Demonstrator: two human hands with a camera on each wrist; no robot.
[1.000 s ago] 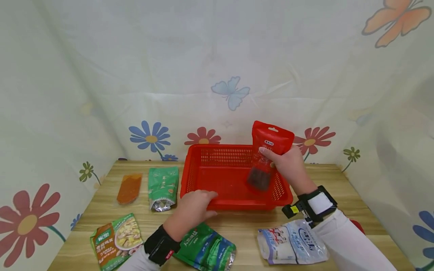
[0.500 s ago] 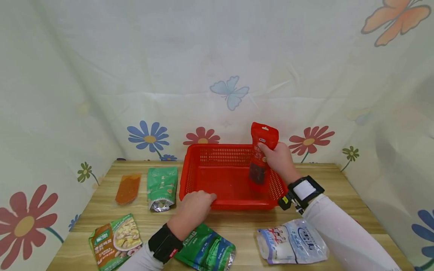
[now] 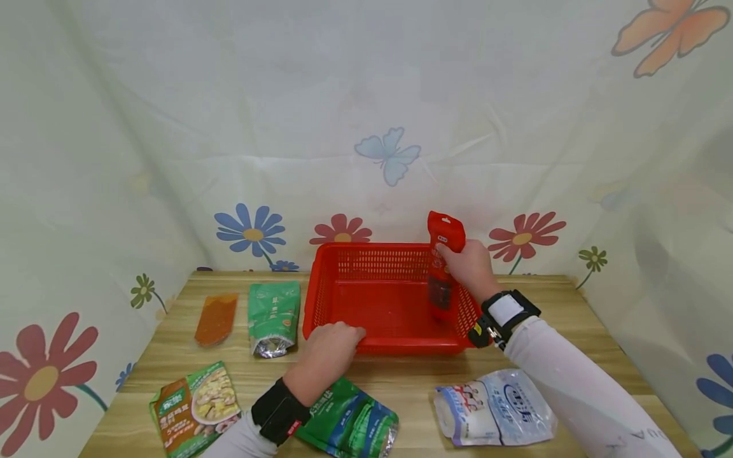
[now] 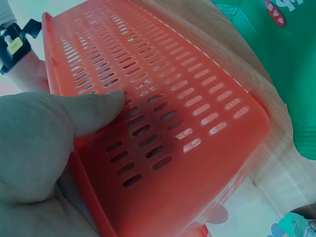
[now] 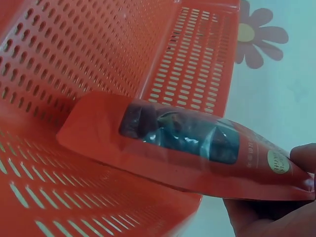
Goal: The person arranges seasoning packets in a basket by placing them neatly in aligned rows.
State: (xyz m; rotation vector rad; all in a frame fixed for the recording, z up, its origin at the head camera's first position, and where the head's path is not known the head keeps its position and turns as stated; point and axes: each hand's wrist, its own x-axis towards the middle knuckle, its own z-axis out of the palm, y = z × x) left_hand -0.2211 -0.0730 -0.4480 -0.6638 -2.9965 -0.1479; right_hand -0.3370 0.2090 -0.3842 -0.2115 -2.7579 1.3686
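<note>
My right hand (image 3: 474, 270) grips a red food pouch (image 3: 444, 234) with a clear window, thumb on its front. The pouch stands nearly upright, its lower end inside the right part of a red plastic basket (image 3: 375, 312). In the right wrist view, dark contents show through the window of the pouch (image 5: 180, 133). My left hand (image 3: 329, 353) holds the basket's near rim left of its middle. In the left wrist view, the thumb (image 4: 96, 111) lies over the slotted basket wall (image 4: 197, 148); the other fingers are mostly hidden.
Left of the basket lie a green pouch (image 3: 275, 318) and an orange-brown packet (image 3: 216, 320). Nearer are a brown and green packet (image 3: 197, 407), a green-blue pouch (image 3: 355, 420) partly under my left wrist, and a white-blue bag (image 3: 495, 410). Patterned curtains surround the wooden table (image 3: 412, 394).
The red pouch has turned more edge-on and shifted slightly down in the basket. My right hand has moved left with it. The left hand stays on the rim.
</note>
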